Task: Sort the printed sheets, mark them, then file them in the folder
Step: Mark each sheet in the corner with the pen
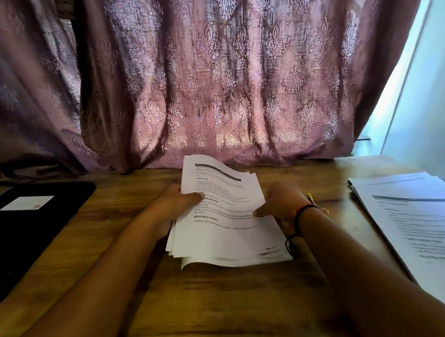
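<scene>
Left hand (179, 201) grips the left edge of the printed sheets (228, 233), thumb on top. Right hand (281, 205) pinches the right edge of the upper pages, thumb pressed on the paper; thread bands (303, 212) on its wrist. The stack's near end rests mid-table and its far end curls up. Legible heading: "REQUIRED PROPS"; pen scrawl at the near right corner. Wooden table (208, 303). Black folder (29, 234) with a white label (27, 202) at left, a second paper pile (418, 227) at right. Mauve patterned curtain (221, 77) behind.

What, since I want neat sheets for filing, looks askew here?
The held stack is uneven: sheet edges stagger at its near-left corner and the top sheet's far end curls up between the left hand and right hand.
</scene>
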